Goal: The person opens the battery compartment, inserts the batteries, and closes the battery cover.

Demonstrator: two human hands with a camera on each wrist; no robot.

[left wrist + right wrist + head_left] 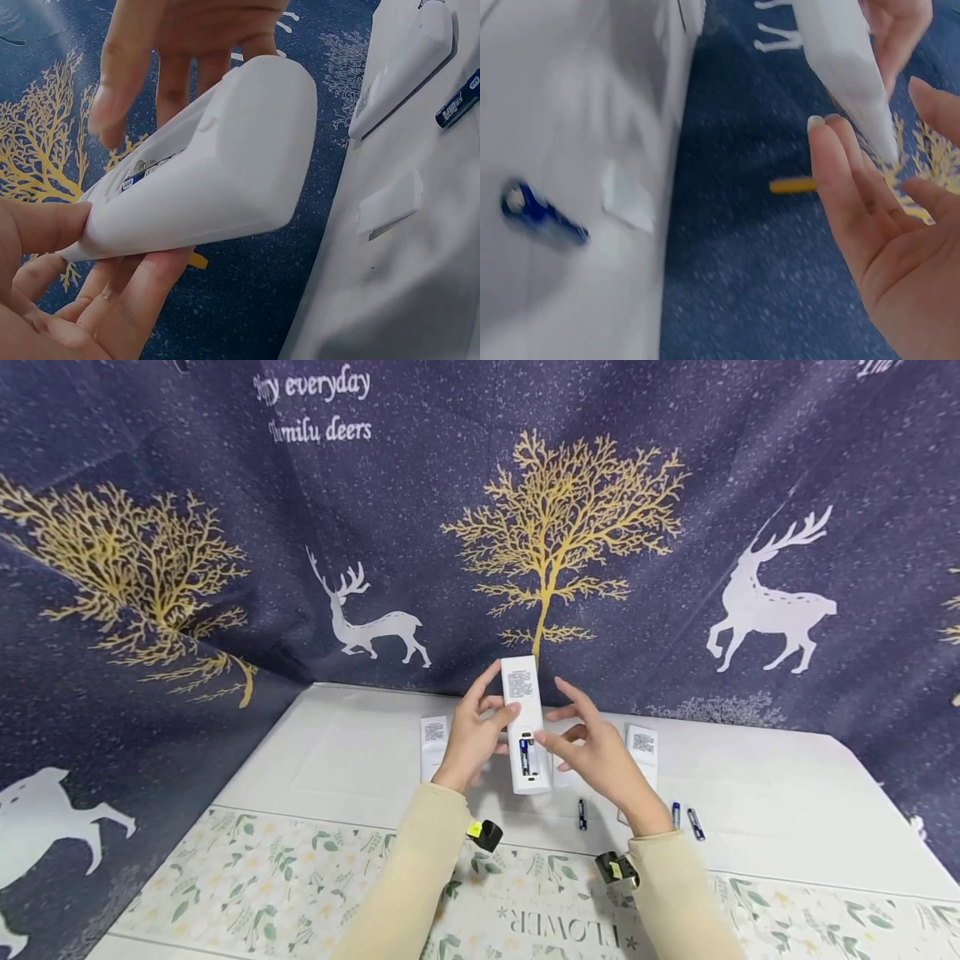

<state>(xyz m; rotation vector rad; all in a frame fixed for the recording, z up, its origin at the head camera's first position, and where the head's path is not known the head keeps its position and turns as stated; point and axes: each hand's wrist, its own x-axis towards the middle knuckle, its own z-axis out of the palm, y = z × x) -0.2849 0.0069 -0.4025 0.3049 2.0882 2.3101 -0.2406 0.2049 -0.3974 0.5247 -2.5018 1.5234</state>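
Note:
My left hand [474, 739] grips a white remote control [522, 702], thumb on its back and fingers beneath, holding it up off the table. Its battery compartment is uncovered, and a blue-and-black battery [525, 757] lies along the left side of it. Beside the compartment is my right hand [596, 756], its fingers spread and nothing between them. In the left wrist view, the right thumb [112, 82] hovers just above the remote's back. A small white battery cover [390, 201] lies on the table below.
One white remote [433, 747] lies to the left on the table, and another [643, 743] lies to the right, partly behind my right wrist. Loose batteries lie toward the front: one [582, 814] near the middle, two more [677, 814] to the right. A patterned cloth [555, 560] hangs behind the table.

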